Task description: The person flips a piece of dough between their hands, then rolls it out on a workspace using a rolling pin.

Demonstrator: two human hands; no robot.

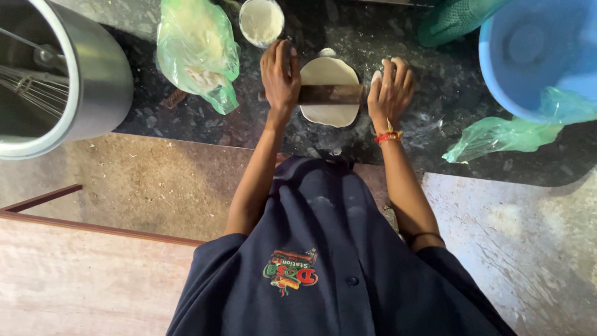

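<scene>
Where a flat round disc of pale dough (pixel 329 93) lies on the dark stone counter (pixel 186 118), a wooden rolling pin (pixel 329 94) rests across it. The left hand (pixel 281 74) and right hand (pixel 390 92) press flat on the pin's ends, fingers spread. Beyond sit a small bowl of flour (pixel 261 22), a green plastic bag (pixel 196 53), a steel drum (pixel 59 74) and a blue tub (pixel 535 56).

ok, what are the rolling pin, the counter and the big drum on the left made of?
Rolling pin: looks like dark wood, matte, brown grain-like streaks. Counter: polished dark speckled stone, probably granite, dusted with flour. Drum: bare metal, likely stainless steel, brushed grey sheen with a bright rim.
</scene>
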